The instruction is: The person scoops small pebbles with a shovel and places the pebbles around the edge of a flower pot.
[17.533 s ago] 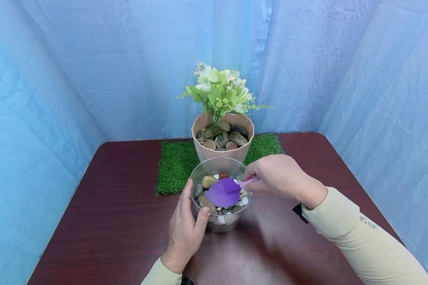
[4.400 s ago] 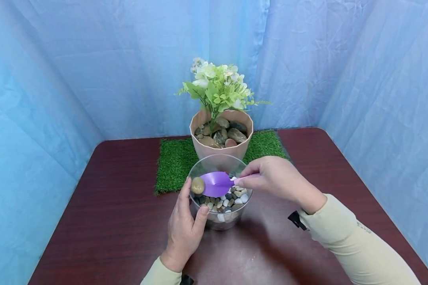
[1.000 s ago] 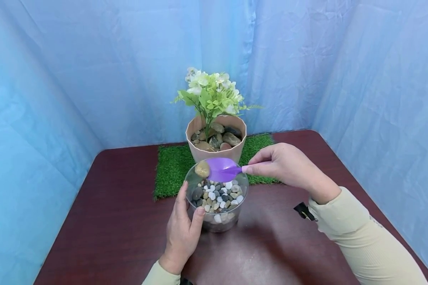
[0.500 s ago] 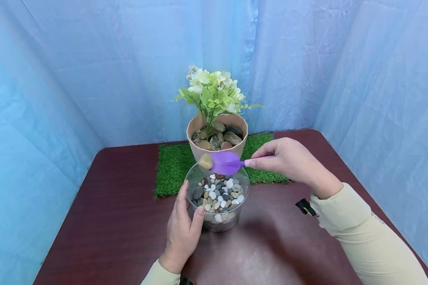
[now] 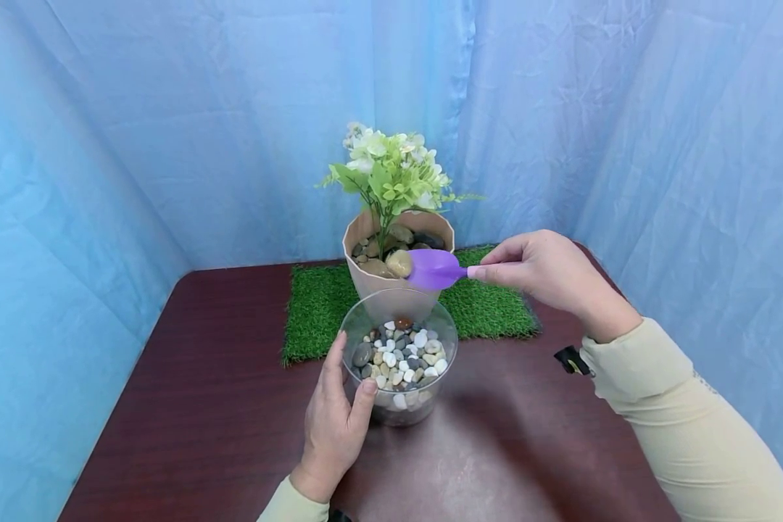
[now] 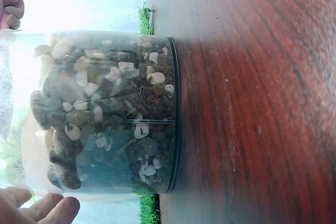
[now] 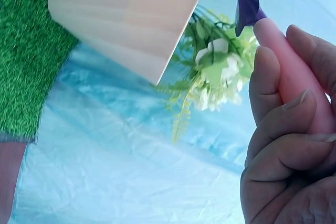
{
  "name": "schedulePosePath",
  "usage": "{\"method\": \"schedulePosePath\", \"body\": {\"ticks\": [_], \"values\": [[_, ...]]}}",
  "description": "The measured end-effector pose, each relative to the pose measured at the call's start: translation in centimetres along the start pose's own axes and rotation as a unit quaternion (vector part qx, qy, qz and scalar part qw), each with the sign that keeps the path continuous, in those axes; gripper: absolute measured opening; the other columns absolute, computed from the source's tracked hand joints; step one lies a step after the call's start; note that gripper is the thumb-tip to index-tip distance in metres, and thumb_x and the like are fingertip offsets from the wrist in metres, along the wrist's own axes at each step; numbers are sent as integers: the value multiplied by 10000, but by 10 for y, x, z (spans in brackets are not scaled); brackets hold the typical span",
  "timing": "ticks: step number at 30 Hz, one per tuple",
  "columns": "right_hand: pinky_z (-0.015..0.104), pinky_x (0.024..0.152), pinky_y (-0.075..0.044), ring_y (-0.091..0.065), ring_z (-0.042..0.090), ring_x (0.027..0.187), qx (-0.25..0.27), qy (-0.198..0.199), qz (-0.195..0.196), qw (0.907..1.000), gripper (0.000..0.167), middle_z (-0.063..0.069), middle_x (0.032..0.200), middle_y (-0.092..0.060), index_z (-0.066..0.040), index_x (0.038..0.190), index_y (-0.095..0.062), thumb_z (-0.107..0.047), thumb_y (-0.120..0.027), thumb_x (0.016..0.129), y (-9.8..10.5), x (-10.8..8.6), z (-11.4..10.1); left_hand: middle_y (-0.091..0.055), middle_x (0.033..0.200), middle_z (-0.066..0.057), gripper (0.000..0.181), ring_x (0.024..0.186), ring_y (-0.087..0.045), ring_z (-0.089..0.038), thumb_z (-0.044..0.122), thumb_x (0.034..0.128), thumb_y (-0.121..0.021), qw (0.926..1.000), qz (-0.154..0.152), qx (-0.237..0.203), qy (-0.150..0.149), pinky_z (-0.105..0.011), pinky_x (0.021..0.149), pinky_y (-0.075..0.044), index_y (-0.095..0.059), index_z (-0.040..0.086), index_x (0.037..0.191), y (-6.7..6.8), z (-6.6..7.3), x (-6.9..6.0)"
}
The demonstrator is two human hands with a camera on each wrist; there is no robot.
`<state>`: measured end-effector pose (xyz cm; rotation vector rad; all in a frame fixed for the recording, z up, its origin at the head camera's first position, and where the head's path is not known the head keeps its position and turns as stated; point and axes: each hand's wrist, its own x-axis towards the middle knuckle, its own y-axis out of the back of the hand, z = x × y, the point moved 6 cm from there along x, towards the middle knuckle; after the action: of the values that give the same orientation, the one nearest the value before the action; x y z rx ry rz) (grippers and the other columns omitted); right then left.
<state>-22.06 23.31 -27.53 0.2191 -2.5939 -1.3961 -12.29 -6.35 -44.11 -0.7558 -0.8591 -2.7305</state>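
My left hand [image 5: 336, 428] holds a clear container [image 5: 404, 413] of pebbles, thumb at its front and fingers along its left side. In the left wrist view, fingertips [image 6: 63, 211] lie beside the container wall. My right hand [image 5: 554, 279] grips the pink handle [image 7: 296, 77] of a small trowel with a purple blade [image 5: 433, 268]. At the blade's tip sits a tan stone [image 5: 399, 264], over the front rim of a beige flowerpot [image 5: 398, 290]. That pot contains larger stones and a white-flowered plant [image 5: 398, 170]. Whether the tan stone touches the pot's stones cannot be told.
The pot stands on a green artificial-turf mat [image 5: 489, 312] at the back of a dark red wooden table [image 5: 222, 377]. Blue curtains [image 5: 267, 130] surround the table on the left, back and right.
The trowel, carrying the tan stone, has risen from the clear container and moved back and right to the pot's rim. Larger stones seen earliest in the container are gone. My left hand stays.
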Motion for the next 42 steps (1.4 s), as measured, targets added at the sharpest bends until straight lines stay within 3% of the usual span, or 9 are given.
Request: {"method": "schedulePosePath", "body": {"ticks": [4, 13, 21, 26, 34, 42], "values": [[375, 775, -519, -682, 140, 923, -100, -106, 117, 9998, 368, -63, 1000, -795, -309, 1010, -845, -640, -742, 885, 4, 3, 6, -373, 1678, -36, 829, 1445, -498, -252, 188, 967, -703, 10000, -30, 2, 56, -532, 1076, -494, -262, 188, 1668, -1, -2, 0], [367, 735, -483, -657, 172, 889, -315, -161, 231, 9991, 366, -43, 956, -793, -252, 1017, -849, -587, -746, 910, 8, 12, 14, -381, 1672, -77, 780, 1432, -514, -300, 153, 980, -671, 9999, 29, -58, -99, -518, 1073, -499, -282, 153, 1657, 0, 1, 1], [400, 758, -497, -680, 174, 926, -497, -184, 291, 9982, 360, -44, 979, -797, -272, 1017, -849, -596, -728, 919, 8, 17, 19, -453, 1625, -79, 713, 1446, -495, -275, 122, 957, -688, 9995, 320, 79, 1, -517, 1080, -475, -387, 157, 1603, 1, 1, 3], [431, 766, -505, -694, 182, 952, -654, -121, 350, 9972, 348, -37, 992, -803, -269, 1020, -850, -581, -730, 923, 8, 20, 19, -431, 1634, -86, 720, 1473, -458, -264, 138, 966, -675, 9991, 409, -119, 75, -498, 1125, -421, -367, 154, 1616, -1, 1, 5], [408, 691, -488, -677, 182, 863, -1025, 19, 451, 9937, 322, -35, 952, -801, -247, 1029, -846, -535, -731, 939, 9, 21, 13, -418, 1646, -37, 708, 1483, -440, -219, 162, 991, -631, 9993, 287, -190, 148, -479, 1137, -411, -343, 158, 1637, -5, 1, 7], [404, 595, -473, -661, 162, 754, -1475, 216, 558, 9873, 250, -56, 912, -793, -269, 1007, -842, -489, -739, 946, 8, 22, 5, -437, 1631, -60, 694, 1459, -469, -266, 139, 979, -631, 9994, 281, -159, 113, -511, 1123, -427, -366, 173, 1620, -5, 0, 7]]}}
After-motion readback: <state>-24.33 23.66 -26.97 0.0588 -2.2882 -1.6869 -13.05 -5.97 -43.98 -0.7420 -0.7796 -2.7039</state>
